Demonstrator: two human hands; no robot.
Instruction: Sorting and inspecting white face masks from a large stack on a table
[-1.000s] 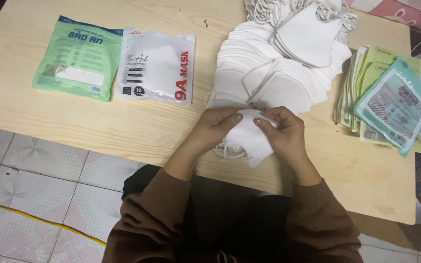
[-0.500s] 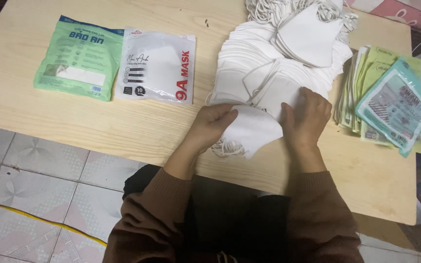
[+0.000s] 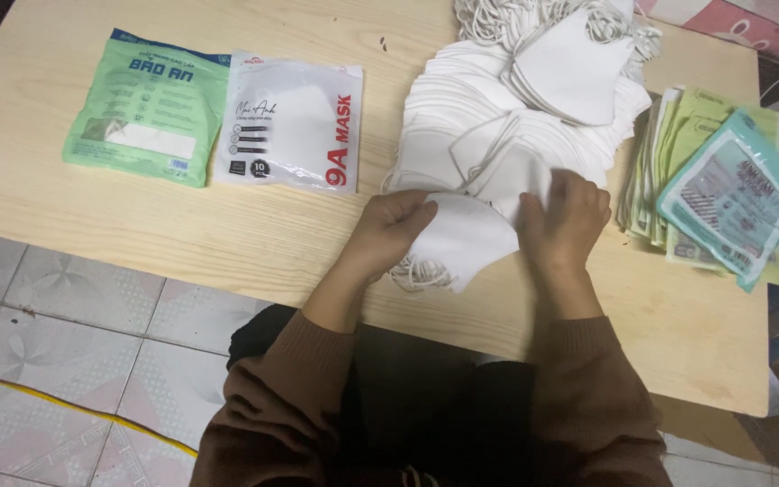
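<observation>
Left hand [image 3: 389, 230] pinches the left edge of a folded white mask [image 3: 462, 242] at the centre of the frame, while the right hand [image 3: 563, 221] lies with fingers closed over its right edge. Just above sits a heap of white masks [image 3: 498, 117] on the wooden counter [image 3: 182, 225], with two mask packets, green [image 3: 148, 108] and white [image 3: 292, 122], at upper left.

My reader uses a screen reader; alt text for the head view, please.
Left hand and right hand grip a white face mask over a wooden table, before a mask pile, beside two flat packets.
</observation>
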